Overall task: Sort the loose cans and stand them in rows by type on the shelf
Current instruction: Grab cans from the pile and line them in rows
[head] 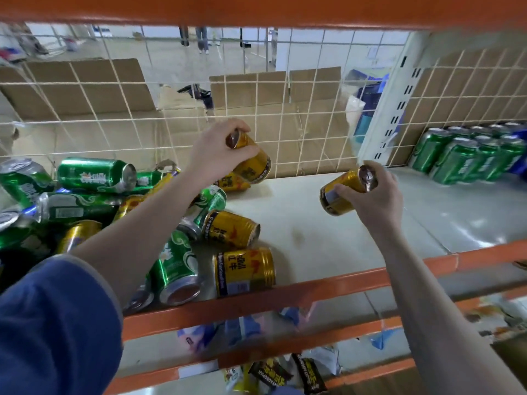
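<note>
My left hand [216, 151] grips a gold can [252, 159], tilted, above the back of the pile. My right hand [373, 195] grips a second gold can [340, 192], held tilted over the bare middle of the shelf [328, 240]. A loose heap of green cans [97, 173] and gold cans [243, 272] lies on their sides across the shelf's left half. Green cans [456, 159] stand in rows at the far right, with a blue can [520, 163] at the edge of view.
A wire mesh back [285, 115] closes the shelf behind, with cardboard boxes [85, 89] beyond it. An orange beam [256, 10] runs overhead and an orange front rail [285, 297] edges the shelf. Snack packets [285, 372] lie on the shelf below.
</note>
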The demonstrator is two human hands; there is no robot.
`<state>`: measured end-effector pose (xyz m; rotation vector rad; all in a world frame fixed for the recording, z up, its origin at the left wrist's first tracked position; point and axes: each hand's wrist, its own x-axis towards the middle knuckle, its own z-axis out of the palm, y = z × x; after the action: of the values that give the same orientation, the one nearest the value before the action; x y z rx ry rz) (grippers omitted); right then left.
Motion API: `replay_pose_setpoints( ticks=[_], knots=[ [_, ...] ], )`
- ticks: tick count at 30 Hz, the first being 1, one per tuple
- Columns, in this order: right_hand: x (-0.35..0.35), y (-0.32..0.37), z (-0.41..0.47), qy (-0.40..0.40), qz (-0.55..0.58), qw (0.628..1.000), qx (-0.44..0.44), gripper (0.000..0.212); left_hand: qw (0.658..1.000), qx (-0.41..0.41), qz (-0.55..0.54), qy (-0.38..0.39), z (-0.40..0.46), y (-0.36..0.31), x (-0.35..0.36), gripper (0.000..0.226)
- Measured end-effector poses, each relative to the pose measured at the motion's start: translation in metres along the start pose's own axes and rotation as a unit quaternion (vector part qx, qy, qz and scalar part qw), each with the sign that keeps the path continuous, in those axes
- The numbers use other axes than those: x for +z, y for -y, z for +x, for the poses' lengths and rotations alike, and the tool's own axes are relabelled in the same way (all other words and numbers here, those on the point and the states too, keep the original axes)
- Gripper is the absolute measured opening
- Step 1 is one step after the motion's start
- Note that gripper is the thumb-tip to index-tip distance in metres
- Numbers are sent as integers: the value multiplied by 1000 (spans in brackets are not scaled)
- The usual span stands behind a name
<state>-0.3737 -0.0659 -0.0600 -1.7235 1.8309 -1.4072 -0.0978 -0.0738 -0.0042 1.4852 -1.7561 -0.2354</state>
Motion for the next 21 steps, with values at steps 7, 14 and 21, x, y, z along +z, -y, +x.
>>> replay_pose_setpoints(
  ticks=[7, 14, 21],
  knots=[
    [-70, -59, 35, -9, -9, 1000, 16, 58, 975, 36, 201, 93, 10, -79, 66, 27],
    [-172, -151, 90, 50, -88, 995, -11, 58, 967, -4, 235, 97, 21, -168, 191, 27],
    [-254, -217, 120, 24, -145, 989, 3, 57, 972, 55, 213, 86, 25, -250, 271, 26]
  ],
)
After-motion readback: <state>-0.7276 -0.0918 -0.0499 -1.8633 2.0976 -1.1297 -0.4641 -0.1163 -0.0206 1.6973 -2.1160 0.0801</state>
